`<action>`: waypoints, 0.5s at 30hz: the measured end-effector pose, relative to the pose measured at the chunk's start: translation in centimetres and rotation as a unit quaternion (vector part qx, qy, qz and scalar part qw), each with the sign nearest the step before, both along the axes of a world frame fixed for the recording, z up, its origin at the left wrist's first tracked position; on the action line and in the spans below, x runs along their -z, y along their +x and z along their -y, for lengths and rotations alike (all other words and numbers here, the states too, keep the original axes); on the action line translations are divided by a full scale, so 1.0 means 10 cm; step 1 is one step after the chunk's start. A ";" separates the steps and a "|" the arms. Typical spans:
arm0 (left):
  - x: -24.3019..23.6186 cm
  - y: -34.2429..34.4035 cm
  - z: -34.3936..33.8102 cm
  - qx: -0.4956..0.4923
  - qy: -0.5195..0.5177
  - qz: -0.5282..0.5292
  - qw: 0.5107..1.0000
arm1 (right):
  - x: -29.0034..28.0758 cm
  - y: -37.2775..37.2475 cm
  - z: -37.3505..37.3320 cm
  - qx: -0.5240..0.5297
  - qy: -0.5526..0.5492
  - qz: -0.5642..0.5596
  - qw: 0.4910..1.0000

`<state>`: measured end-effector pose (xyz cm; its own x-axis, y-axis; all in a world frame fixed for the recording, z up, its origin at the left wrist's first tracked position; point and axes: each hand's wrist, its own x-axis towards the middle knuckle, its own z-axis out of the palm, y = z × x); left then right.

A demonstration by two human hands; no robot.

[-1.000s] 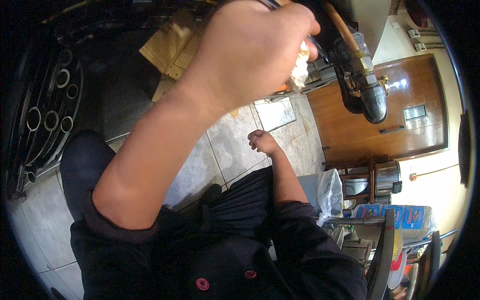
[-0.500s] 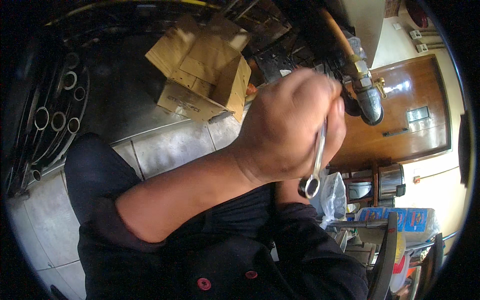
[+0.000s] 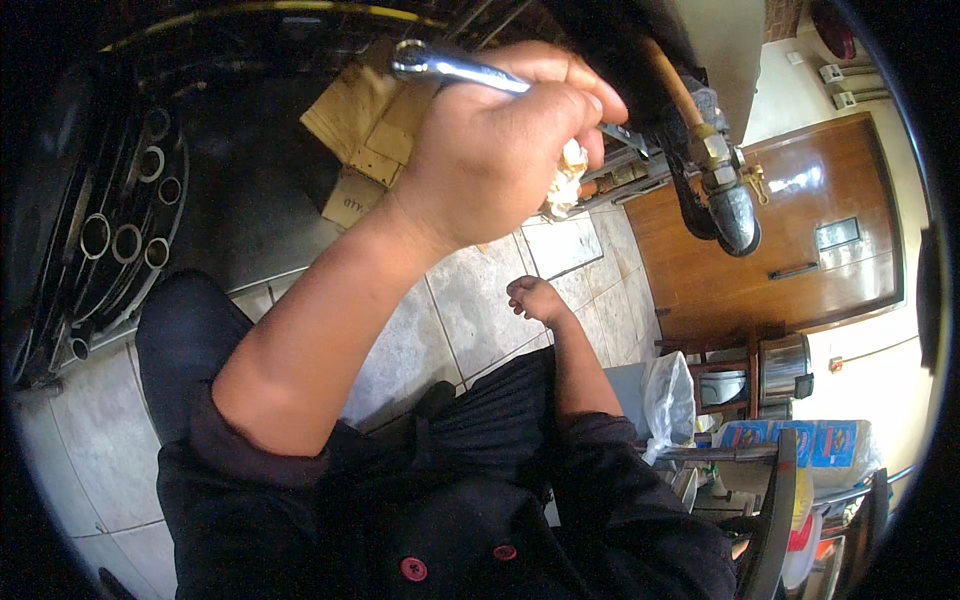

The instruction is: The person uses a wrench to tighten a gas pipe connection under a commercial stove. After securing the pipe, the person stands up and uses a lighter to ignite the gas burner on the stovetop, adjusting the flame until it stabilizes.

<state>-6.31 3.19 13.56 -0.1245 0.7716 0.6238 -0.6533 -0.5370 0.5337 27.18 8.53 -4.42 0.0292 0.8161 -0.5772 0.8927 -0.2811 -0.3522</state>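
My left hand [image 3: 500, 150] is raised in front of the cardboard box, its fingers closed around a shiny metal wrench [image 3: 465, 70]. The wrench's ring end points to the upper left, past the back of the hand. Below the fingers shows a crumpled whitish thing [image 3: 568, 182]; I cannot tell whether the hand holds it. My right hand [image 3: 535, 299] is lower and farther right, over the floor tiles. Its fingers are curled in, and nothing shows in them. A brass pipe fitting [image 3: 716, 158] with a grey elbow [image 3: 735, 220] stands to the right of my left hand.
An open cardboard box [image 3: 350, 195] sits behind my left forearm. Several metal tubes [image 3: 95, 237] with round open ends lie at the left. A wooden door [image 3: 800, 230] is at the right, with a clear plastic bag [image 3: 668, 395] and a metal pot [image 3: 785, 365] below it.
My left hand has moved up and left, away from the pipe fitting, and the wrench has swung from pointing down to pointing upper left. My right hand has come into view.
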 end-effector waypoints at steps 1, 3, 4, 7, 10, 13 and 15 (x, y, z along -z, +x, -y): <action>-0.01 -0.02 -0.02 -0.051 0.034 -0.026 0.998 | 0.06 0.07 0.00 0.020 0.015 -0.025 0.999; -0.04 -0.05 -0.02 0.006 0.002 -0.021 1.000 | 0.19 0.21 -0.01 0.035 0.026 -0.048 0.998; -0.05 -0.05 -0.03 0.035 -0.014 -0.018 0.999 | 0.22 0.25 -0.02 0.030 0.024 -0.045 0.998; -0.03 -0.03 -0.14 -0.002 -0.001 -0.053 0.999 | 0.20 0.23 -0.04 0.017 0.014 -0.033 0.999; -0.03 -0.09 -0.26 0.029 0.019 -0.028 0.999 | 0.18 0.21 -0.03 0.018 0.014 -0.030 0.999; -0.03 -0.11 -0.30 0.093 0.004 -0.018 0.996 | 0.18 0.22 -0.02 0.022 0.014 -0.029 0.999; -0.03 -0.10 -0.31 0.077 0.012 -0.027 0.997 | 0.19 0.22 -0.02 0.025 0.017 -0.035 0.999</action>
